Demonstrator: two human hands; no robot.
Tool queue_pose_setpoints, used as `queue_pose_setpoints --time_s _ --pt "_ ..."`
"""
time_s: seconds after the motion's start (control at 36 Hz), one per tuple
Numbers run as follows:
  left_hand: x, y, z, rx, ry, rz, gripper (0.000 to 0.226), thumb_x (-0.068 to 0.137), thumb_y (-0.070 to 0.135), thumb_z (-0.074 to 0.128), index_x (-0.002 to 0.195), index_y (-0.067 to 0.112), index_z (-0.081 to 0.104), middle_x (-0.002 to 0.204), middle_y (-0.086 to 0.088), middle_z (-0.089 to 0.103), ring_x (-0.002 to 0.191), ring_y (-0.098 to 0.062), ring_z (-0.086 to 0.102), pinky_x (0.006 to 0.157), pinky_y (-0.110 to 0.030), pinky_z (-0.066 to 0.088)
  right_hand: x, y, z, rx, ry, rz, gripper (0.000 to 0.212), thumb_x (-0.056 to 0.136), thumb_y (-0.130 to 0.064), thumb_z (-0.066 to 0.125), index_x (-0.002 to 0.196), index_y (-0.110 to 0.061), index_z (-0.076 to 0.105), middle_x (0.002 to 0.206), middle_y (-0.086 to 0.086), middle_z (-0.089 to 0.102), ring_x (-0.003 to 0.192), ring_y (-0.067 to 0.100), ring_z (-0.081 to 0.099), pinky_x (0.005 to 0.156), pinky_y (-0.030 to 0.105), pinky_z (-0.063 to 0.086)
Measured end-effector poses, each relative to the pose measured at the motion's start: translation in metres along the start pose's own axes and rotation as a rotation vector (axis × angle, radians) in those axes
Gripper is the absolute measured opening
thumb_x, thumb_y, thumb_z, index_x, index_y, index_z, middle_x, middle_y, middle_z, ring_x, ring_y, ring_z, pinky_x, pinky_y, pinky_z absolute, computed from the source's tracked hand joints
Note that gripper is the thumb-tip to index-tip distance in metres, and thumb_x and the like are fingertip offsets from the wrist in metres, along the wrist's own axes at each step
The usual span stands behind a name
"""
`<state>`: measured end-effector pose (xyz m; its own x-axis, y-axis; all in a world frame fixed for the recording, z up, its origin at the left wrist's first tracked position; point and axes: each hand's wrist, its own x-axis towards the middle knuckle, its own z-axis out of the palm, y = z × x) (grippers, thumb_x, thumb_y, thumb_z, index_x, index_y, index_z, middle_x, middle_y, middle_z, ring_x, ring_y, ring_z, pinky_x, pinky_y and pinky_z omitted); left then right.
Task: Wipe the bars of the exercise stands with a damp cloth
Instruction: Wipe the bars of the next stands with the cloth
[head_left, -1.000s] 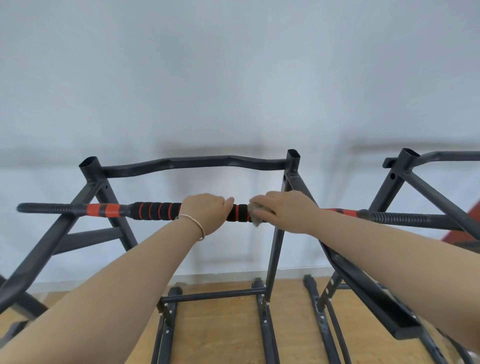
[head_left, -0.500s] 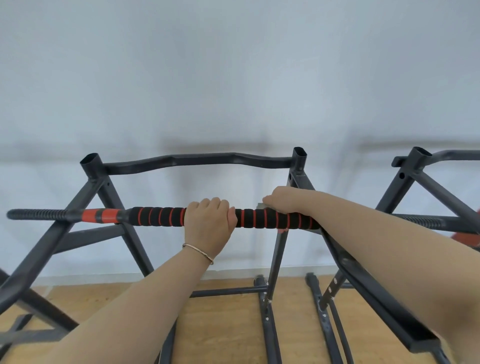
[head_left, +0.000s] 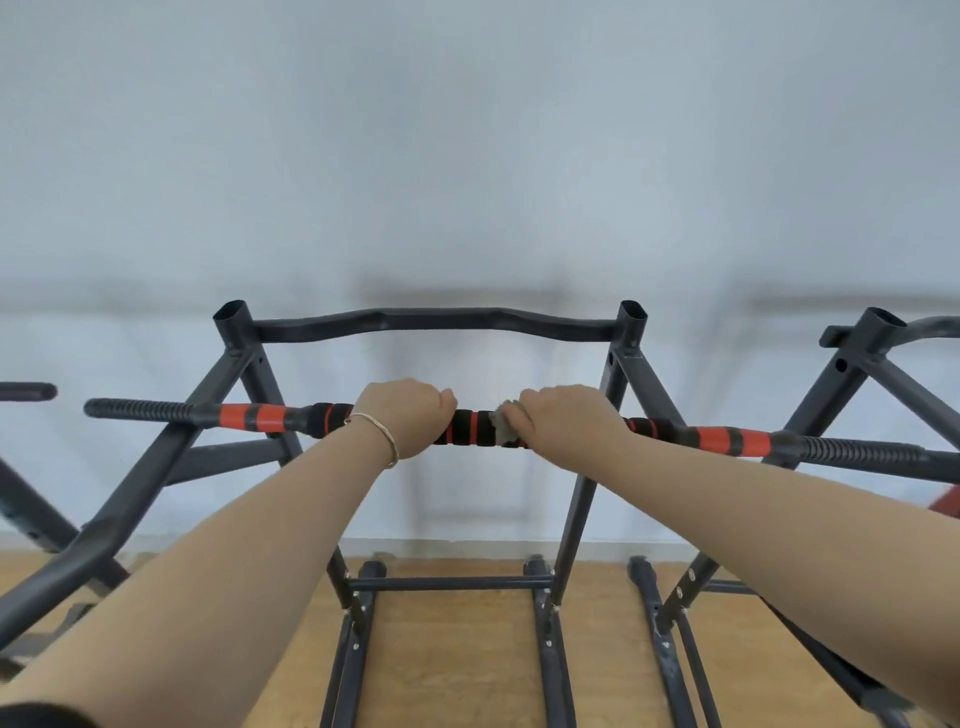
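Where bands (head_left: 254, 419) ring the bar (head_left: 470, 428), left hand (head_left: 405, 415) round it, right hand (head_left: 566, 420) round cloth (head_left: 502, 425).

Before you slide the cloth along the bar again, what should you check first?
1. Left hand grips the striped bar to steady it: ok.
2. Cloth sits between the right hand and the bar: ok.
3. Cloth is damp enough: cannot tell.
4. Orange bands to the right lie uncovered, ready to wipe: ok.
5. Stand's feet rest on the wooden floor: ok.
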<state>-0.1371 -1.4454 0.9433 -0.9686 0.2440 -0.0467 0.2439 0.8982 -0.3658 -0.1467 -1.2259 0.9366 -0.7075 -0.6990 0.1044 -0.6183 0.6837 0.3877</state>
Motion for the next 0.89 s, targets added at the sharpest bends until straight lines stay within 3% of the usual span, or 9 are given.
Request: queue_pose_setpoints --time_s 0.19,0.28,0.33,0.39,0.47,0.56,0.61,0.72,0.89 --pt "-0.017 0.016 0.010 0.003 0.176 -0.078 0.018 0.089 0.018 0.053 0.088 0.016 0.035 0.061 0.002 0.046 0.057 -0.020 0.054 0.051 -0.028 0.041 0.022 0.012 -0.012 0.089 -0.237 0.095 0.013 0.099 -0.017 0.044 0.107 -0.008 0.049 0.071 0.002 0.047 0.071 0.025 0.052 0.064 0.035 0.049" --pt "-0.020 0.020 0.020 -0.010 0.227 -0.123 0.013 0.085 0.015 0.052 0.078 0.018 0.042 0.054 0.003 0.037 0.049 -0.020 0.046 0.051 -0.026 0.033 0.028 0.017 -0.014 0.222 -0.331 0.123 0.031 0.104 -0.022 0.035 0.088 -0.008 0.057 0.071 0.006 0.067 0.068 0.024 0.067 0.075 0.042 0.058" --pt "-0.023 0.022 0.024 0.006 0.287 -0.122 0.017 0.081 0.012 0.054 0.072 0.018 0.041 0.052 0.003 0.035 0.046 -0.019 0.039 0.050 -0.026 0.028 0.033 0.018 -0.013 0.256 -0.299 0.155 0.039 0.105 -0.032 0.035 0.076 -0.013 0.055 0.075 0.008 0.068 0.069 0.025 0.068 0.067 0.039 0.058" --pt "-0.025 0.022 0.025 0.006 0.311 -0.097 0.015 0.083 0.012 0.052 0.075 0.018 0.040 0.056 0.003 0.040 0.049 -0.018 0.042 0.051 -0.027 0.031 0.037 0.019 -0.013 0.278 -0.294 0.244 0.037 0.106 -0.034 0.035 0.080 -0.015 0.054 0.083 0.007 0.061 0.081 0.028 0.060 0.065 0.035 0.049" --pt "-0.027 0.012 0.020 -0.108 0.291 -0.099 0.010 0.088 0.010 0.052 0.093 0.017 0.047 0.072 0.001 0.052 0.063 -0.022 0.053 0.057 -0.030 0.044 0.041 0.017 -0.015 0.193 -0.219 0.360 0.032 0.106 -0.028 0.037 0.114 -0.002 0.055 0.104 0.015 0.064 0.092 0.033 0.059 0.075 0.037 0.045" --pt "-0.013 -0.020 0.014 -0.267 0.322 -0.196 0.016 0.093 0.009 0.048 0.108 0.009 0.055 0.092 -0.004 0.067 0.080 -0.028 0.064 0.073 -0.037 0.054 0.042 0.008 -0.021 0.242 -0.042 0.281 0.044 0.107 -0.032 0.031 0.110 0.000 0.061 0.102 0.019 0.068 0.096 0.036 0.065 0.086 0.043 0.052" --pt "-0.008 -0.039 0.015 -0.285 0.299 -0.215 0.017 0.093 0.007 0.044 0.105 0.009 0.056 0.095 -0.005 0.069 0.083 -0.028 0.065 0.077 -0.040 0.056 0.044 -0.010 -0.032 0.177 -0.016 0.178 0.031 0.105 -0.024 0.037 0.115 -0.002 0.056 0.102 0.014 0.067 0.091 0.033 0.063 0.078 0.039 0.049" --pt "-0.020 -0.038 0.011 -0.145 -0.017 -0.086 0.017 0.086 0.006 0.055 0.090 0.017 0.043 0.076 0.001 0.052 0.076 -0.024 0.059 0.068 -0.038 0.054 0.029 -0.051 -0.027 0.144 -0.003 0.155 0.015 0.100 -0.023 0.048 0.113 -0.018 0.051 0.087 0.003 0.056 0.071 0.028 0.051 0.056 0.033 0.044" --pt "-0.032 -0.027 0.018 -0.035 0.065 -0.105 0.024 0.085 0.008 0.056 0.105 0.019 0.047 0.074 0.001 0.048 0.072 -0.024 0.058 0.059 -0.033 0.046 0.032 -0.061 -0.016 -0.010 0.018 0.227 0.012 0.102 -0.020 0.043 0.102 -0.012 0.052 0.071 -0.001 0.043 0.059 0.023 0.046 0.048 0.027 0.029"
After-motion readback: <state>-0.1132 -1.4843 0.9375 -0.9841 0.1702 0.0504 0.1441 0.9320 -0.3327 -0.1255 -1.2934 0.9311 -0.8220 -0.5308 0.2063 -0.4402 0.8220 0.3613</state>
